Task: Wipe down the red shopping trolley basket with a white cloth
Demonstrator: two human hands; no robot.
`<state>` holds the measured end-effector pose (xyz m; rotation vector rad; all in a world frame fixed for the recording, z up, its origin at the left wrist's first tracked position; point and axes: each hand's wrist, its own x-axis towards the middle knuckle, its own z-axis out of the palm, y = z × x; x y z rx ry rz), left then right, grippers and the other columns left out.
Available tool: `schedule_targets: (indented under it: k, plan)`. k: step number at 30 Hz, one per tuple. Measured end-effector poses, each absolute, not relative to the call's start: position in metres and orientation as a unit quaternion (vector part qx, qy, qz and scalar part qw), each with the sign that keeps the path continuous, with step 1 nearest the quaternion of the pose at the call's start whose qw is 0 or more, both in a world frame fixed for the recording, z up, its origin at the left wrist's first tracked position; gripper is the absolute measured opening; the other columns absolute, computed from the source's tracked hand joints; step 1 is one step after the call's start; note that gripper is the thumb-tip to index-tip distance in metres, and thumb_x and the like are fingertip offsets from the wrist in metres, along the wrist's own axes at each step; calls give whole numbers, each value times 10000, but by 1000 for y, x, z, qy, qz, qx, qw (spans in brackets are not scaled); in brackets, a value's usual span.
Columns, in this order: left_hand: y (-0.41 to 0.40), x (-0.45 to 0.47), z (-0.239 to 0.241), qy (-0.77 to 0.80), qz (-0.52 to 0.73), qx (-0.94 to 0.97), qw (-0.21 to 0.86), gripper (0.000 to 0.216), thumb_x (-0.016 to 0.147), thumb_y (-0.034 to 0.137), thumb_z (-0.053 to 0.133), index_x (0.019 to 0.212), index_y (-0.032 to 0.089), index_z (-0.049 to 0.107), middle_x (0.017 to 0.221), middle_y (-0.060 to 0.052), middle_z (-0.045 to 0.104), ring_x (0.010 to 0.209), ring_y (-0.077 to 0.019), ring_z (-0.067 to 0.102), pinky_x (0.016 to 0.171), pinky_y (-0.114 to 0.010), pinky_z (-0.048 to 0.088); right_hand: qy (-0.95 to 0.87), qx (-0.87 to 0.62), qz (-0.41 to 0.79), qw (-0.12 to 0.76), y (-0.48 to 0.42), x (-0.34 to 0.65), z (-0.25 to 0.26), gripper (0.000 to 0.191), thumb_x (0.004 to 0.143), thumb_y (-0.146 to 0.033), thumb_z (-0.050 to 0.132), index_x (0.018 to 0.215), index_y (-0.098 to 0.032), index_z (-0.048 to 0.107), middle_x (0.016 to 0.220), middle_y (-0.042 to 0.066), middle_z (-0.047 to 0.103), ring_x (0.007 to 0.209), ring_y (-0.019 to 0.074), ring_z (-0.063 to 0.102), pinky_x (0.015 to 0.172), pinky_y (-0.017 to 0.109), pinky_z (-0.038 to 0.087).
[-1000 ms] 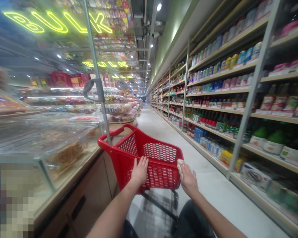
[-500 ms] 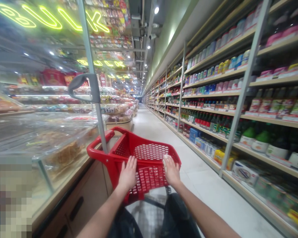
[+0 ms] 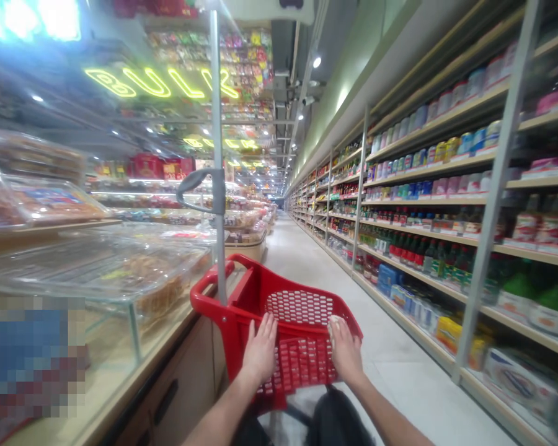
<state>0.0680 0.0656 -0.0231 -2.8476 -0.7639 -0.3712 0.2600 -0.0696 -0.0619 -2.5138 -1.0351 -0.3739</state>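
A red plastic shopping cart (image 3: 244, 347) with a perforated basket stands in front of me, its side turned toward me. My left hand (image 3: 261, 350) lies on the near upper edge of the basket, fingers stretched out and nothing seen in them. My right hand (image 3: 346, 353) is at the right end of the same edge, with a crumpled white cloth or tissue (image 3: 335, 322) between thumb and fingers. Which of the two it is, I cannot tell. A grey pole (image 3: 217, 111) rises at the cart's handle end and carries a grey loop-shaped clip (image 3: 202, 191).
Close on the left is a counter (image 3: 186, 378) with clear-lidded food cases (image 3: 121, 266). Shelves (image 3: 428, 167) of cans and bottles line the right side. Between them a pale tiled aisle (image 3: 291, 248) runs ahead. Yellow BULK signs (image 3: 160, 83) glow overhead.
My view has swung left and up, so the cart, hands and shelves sit farther right and lower. Both hands stay at the same places on the basket edge.
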Motion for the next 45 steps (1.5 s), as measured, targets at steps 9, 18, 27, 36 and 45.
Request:
schedule_targets:
  k: [9, 18, 27, 36, 45]
  plan:
    - [71, 41, 0, -324, -153, -929, 93, 680, 692, 181, 359, 1357, 72, 270, 1451, -96, 157, 1348, -228, 83, 1075, -512, 72, -453, -852, -192, 179, -51, 243, -42, 739, 707, 60, 205, 1348, -291, 311, 1455, -25, 196, 1337, 138, 128, 1043, 436, 188]
    - [69, 36, 1, -325, -144, -927, 123, 631, 732, 156, 349, 1353, 65, 281, 1447, -107, 193, 1348, -238, 92, 1073, -515, 66, -491, -846, -131, 164, -34, 210, -43, 627, 768, -14, 232, 1369, -187, 285, 1449, 32, 222, 1333, 177, 152, 1039, 443, 207]
    - [62, 34, 5, -311, -154, -932, 102, 660, 720, 193, 393, 1356, 68, 264, 1450, -120, 195, 1346, -237, 105, 1073, -517, 46, -482, -844, -135, 192, -29, 202, -40, 606, 785, -37, 236, 1368, -199, 279, 1451, 42, 218, 1325, 191, 171, 1027, 502, 187]
    - [87, 7, 16, -396, -244, -875, 133, 682, 707, 184, 405, 1356, 48, 246, 1454, -135, 174, 1345, -257, 103, 1061, -537, 76, -567, -773, -100, 267, 23, 139, -14, 571, 812, -107, 299, 1373, -206, 263, 1446, 33, 237, 1322, 179, 170, 1061, 455, 165]
    - [95, -2, 2, -338, -351, -866, 107, 628, 707, 86, 360, 1332, 77, 294, 1421, -141, 279, 1320, -213, 220, 1072, -469, 135, -649, -703, -131, 258, 54, 107, 8, 563, 828, -139, 342, 1378, -200, 240, 1450, 55, 215, 1328, 205, 165, 1052, 511, 133]
